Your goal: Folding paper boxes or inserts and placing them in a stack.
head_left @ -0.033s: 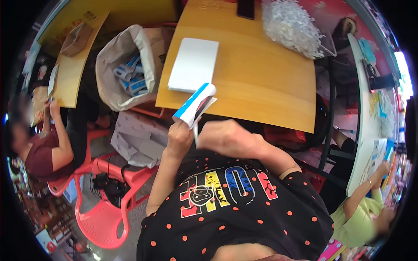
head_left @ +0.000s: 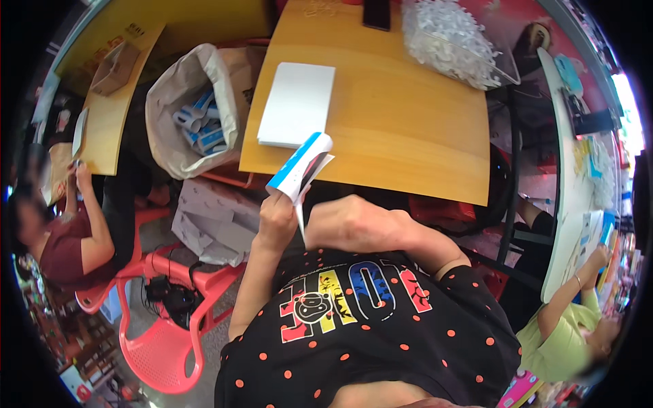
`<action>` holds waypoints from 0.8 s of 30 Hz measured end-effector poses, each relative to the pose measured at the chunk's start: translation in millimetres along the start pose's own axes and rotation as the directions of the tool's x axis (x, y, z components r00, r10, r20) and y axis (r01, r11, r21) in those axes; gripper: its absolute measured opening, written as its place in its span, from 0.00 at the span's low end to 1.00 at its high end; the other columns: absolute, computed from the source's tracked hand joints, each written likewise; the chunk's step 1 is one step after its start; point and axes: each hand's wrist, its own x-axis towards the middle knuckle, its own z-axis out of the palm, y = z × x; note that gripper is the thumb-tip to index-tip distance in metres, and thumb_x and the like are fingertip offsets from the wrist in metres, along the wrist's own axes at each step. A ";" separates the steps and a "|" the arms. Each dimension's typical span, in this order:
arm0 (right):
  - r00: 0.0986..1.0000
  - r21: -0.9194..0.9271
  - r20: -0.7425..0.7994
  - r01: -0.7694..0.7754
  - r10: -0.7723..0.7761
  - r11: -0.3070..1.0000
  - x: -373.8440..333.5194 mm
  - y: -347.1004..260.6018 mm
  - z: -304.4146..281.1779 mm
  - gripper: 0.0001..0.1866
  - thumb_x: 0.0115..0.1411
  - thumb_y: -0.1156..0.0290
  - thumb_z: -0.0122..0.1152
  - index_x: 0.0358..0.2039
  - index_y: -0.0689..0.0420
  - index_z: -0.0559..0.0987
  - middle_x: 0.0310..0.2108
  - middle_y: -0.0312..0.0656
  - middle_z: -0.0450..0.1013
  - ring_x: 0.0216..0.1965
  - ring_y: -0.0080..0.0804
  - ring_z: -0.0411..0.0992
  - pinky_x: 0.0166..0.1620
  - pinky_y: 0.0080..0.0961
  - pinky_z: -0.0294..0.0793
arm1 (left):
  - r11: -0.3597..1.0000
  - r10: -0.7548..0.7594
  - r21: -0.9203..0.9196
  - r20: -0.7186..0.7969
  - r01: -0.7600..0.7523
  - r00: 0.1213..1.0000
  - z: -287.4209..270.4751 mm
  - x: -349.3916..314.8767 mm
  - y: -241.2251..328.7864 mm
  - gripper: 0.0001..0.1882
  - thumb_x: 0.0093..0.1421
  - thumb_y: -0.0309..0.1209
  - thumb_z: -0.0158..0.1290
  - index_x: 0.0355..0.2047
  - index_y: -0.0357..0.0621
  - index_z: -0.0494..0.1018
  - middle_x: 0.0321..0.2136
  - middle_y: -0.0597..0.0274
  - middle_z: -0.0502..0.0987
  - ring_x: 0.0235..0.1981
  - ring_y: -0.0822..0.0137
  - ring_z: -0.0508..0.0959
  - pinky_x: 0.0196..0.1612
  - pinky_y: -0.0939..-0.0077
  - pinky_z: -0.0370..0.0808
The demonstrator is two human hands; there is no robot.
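Note:
A curled paper sheet (head_left: pixel 301 163), white with a blue stripe and a dark printed area, rises in front of the table's near edge. My left hand (head_left: pixel 277 221) is closed round its lower part. Beside it, my right hand (head_left: pixel 347 221) is bent inward and closed, its knuckles toward me. A white edge of the sheet runs down to that hand's fingertips, which are hidden, so its grip is unclear. Just beyond the curled sheet, a stack of white paper (head_left: pixel 296 102) lies on the wooden table (head_left: pixel 408 122).
Left of the table, a pale bag (head_left: pixel 160 115) holds several blue-and-white rolled pieces. A clear bin of small white plastic pieces (head_left: pixel 452 44) and a phone (head_left: pixel 376 13) sit at the back. Red chairs (head_left: pixel 156 350) stand at lower left. People work at both sides.
The view has shifted slightly. My right hand sits a little lower, while my left hand keeps its hold on the curled sheet.

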 end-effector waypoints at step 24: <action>0.697 -0.048 -0.691 -0.308 0.192 0.950 5.8 52.2 -27.2 0.06 0.51 0.85 0.62 0.29 0.63 0.77 0.33 0.35 0.70 0.27 0.16 0.61 0.31 0.13 0.63 | -0.154 -0.706 -0.904 0.383 0.398 0.596 -12.2 38.2 10.7 0.15 0.64 0.30 0.48 0.42 0.25 0.70 0.35 0.43 0.78 0.34 0.56 0.82 0.36 0.71 0.82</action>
